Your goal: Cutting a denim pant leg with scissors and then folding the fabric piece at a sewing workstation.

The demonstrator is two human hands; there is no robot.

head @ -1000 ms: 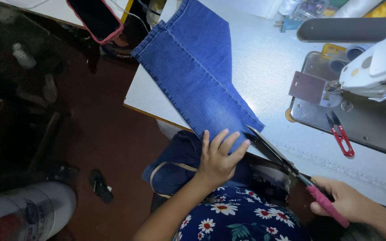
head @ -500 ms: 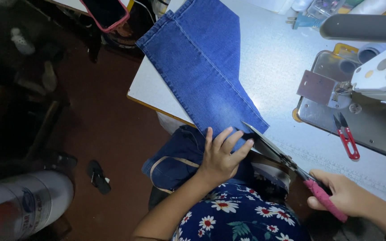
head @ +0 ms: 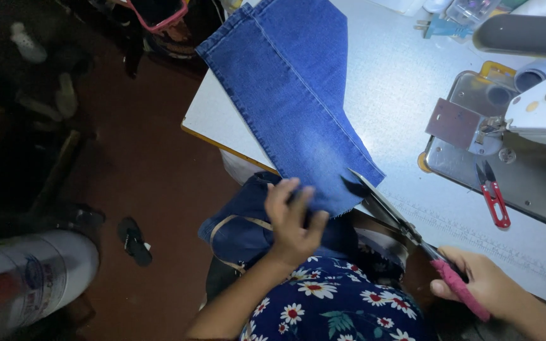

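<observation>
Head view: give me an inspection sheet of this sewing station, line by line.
Surface: pale worktable, orange-edged at the near corner.
Job's things: blue denim piece lying flat, its cut end overhanging the table edge; large scissors with pink handle, blades at that end.
Clutter: small red thread snips on the sewing machine bed; small items at the table's far edge.
Grippers: left hand spread at the denim's cut end; right hand gripping the scissors.
Cables: nothing seen.
Surroundings: dark reddish floor, sandal, white cylinder.
</observation>
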